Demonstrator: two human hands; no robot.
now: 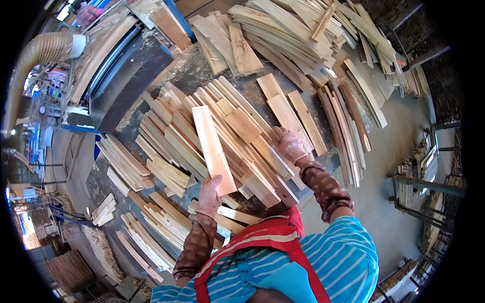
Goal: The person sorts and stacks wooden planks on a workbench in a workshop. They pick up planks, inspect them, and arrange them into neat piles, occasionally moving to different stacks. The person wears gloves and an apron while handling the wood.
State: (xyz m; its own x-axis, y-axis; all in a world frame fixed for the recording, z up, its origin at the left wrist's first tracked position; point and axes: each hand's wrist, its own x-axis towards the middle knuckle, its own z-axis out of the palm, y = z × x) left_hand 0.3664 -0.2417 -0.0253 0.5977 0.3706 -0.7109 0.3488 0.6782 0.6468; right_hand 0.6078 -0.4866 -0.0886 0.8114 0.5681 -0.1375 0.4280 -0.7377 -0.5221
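Note:
My left hand (208, 198), in a light work glove, is closed on the lower end of a pale wooden board (211, 146). The board is raised over a wide pile of narrow wooden planks (174, 132) and tilts up and away from me. My right hand (290, 144), gloved as well, lies at the pile's right side with its fingers stretched toward the planks. It seems to touch the edge of a long plank (271, 159); whether it bears on it I cannot tell. A short wide board (243, 126) lies on top of the pile, left of that hand.
Larger stacks of planks (283, 30) cover the far side. Two loose boards (285, 113) lie beyond my right hand, with a stack of long strips (338, 129) to their right. At the far left stand a dark machine table (134, 81) and a ribbed hose (48, 48). Metal racks (427, 184) stand at right.

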